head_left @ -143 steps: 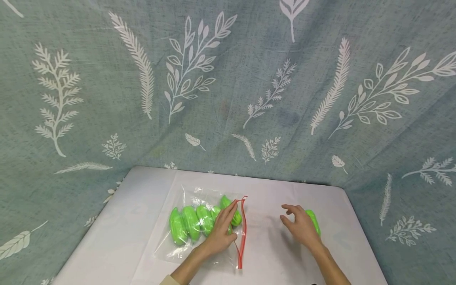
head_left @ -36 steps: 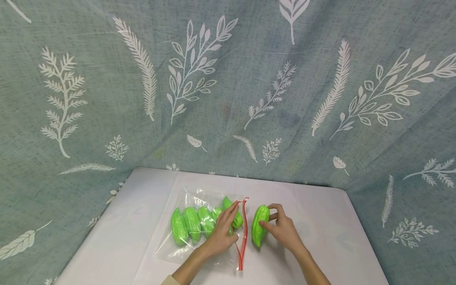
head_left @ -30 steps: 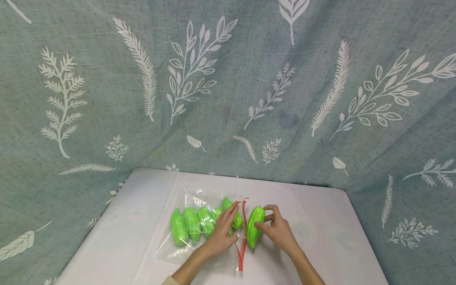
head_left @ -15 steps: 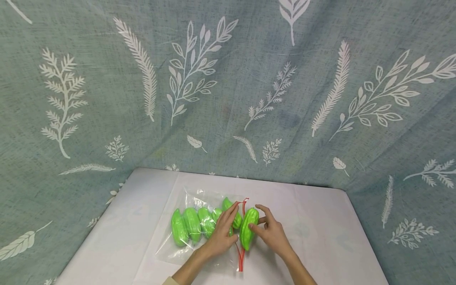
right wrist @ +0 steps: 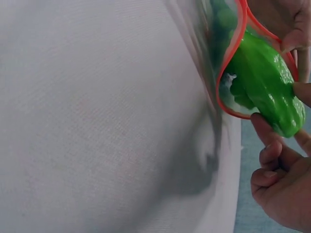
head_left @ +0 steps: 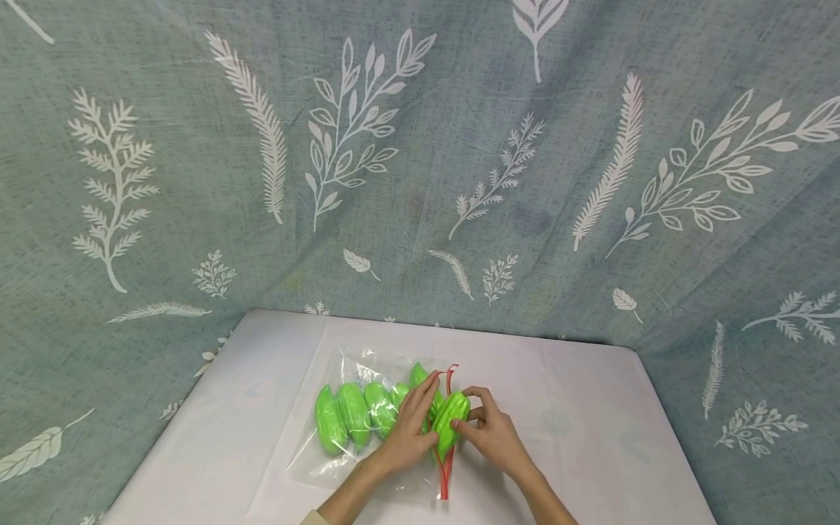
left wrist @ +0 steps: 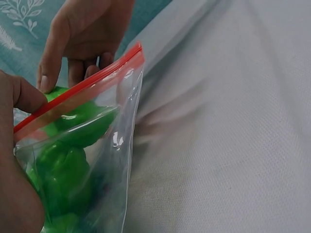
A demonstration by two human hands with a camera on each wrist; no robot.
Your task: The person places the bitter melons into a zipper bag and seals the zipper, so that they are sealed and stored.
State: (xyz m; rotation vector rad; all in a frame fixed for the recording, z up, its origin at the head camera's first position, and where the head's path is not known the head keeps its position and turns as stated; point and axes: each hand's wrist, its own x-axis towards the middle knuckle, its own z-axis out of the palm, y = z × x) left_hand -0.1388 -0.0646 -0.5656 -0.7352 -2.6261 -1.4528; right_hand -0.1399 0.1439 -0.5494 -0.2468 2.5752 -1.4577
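Note:
A clear zip bag (head_left: pixel 311 463) with a red zip edge (head_left: pixel 443 481) lies on the white table, several green bitter melons (head_left: pixel 331 423) inside. My left hand (head_left: pixel 408 430) lies over its mouth, thumb and fingers gripping the rim; the right wrist view shows the mouth gaping wide. My right hand (head_left: pixel 497 434) pinches another glossy, ribbed bitter melon (right wrist: pixel 267 82) by its outer end, thumb on one side and fingers on the other. That melon's far end is inside the bag's mouth, while the held end sticks out past the red rim. The left hand covers part of the bagged melons.
The white table (head_left: pixel 577 408) extends on both sides of the bag. Behind it and at the sides hangs a grey-green cloth (head_left: pixel 407 182) with white leaf prints.
My right hand first turned from the melon at the right, then carried it left over the red rim and into the bag's mouth. My left hand has stayed on the bag.

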